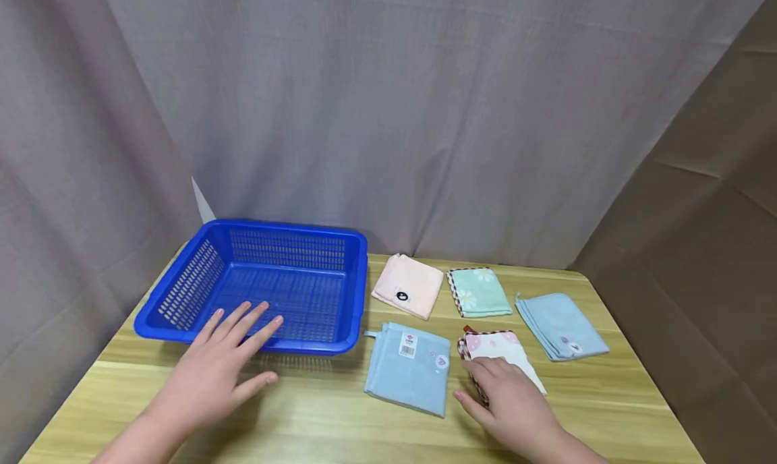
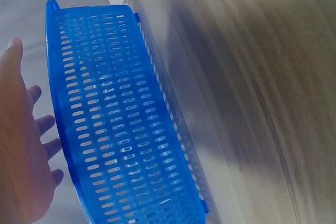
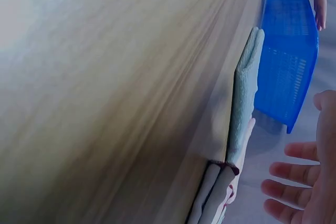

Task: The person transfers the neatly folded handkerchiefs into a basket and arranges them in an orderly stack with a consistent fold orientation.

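In the head view my left hand [image 1: 221, 366] hovers over the near rim of a blue plastic basket [image 1: 358, 295], fingers spread and holding nothing. The left wrist view has the same hand [image 2: 26, 145] beside the basket's slotted wall [image 2: 115, 119]. My right hand [image 1: 510, 403] is over a folded white towel with pink spots and a checked edge [image 1: 525, 353], covering part of it. Its fingers look straight in the right wrist view, with a gap above the towel [image 3: 215, 192]. Just left of that hand lies a folded light-blue towel with a label [image 1: 407, 376].
Behind are a folded pale-pink towel [image 1: 413, 282] and a green flowered towel [image 1: 485, 292]. Another light-blue towel [image 1: 561, 326] lies at the right. Grey curtain [image 1: 388, 113] hangs along the back of the wooden table [image 1: 309, 417], and a brown cloth [image 1: 698, 248] borders the right side.
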Tool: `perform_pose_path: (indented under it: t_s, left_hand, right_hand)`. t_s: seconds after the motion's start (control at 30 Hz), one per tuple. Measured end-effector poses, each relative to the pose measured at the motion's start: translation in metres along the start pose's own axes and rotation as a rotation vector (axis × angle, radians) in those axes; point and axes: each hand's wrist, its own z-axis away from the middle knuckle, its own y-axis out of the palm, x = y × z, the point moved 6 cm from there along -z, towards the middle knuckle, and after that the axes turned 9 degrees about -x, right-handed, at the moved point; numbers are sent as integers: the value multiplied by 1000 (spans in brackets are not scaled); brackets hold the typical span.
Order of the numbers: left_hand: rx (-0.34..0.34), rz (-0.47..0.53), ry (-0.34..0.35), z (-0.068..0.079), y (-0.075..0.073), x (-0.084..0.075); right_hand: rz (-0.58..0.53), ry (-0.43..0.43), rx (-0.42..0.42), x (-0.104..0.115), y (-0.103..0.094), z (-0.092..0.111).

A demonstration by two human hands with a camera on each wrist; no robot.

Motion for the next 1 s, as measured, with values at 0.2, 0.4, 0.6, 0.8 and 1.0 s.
perform_pose_path:
  t_s: [0.2,0.4,0.6,0.8,1.0]
  left_hand:
    - [5,1,-14,-2,-4,4]
    - [15,-13,-31,-2,-6,8]
    - [35,-21,-45,-1,-7,12]
    - [37,-18,-63,0,-9,15]
    - [17,-19,-75,-1,-12,20]
  right_hand:
    - [-20,25,0,4,5,-4]
    - [-34,61,45,6,12,-6]
    - [-35,83,105,8,19,-8]
    - [-38,118,139,9,23,-11]
    - [-30,162,161,9,28,-13]
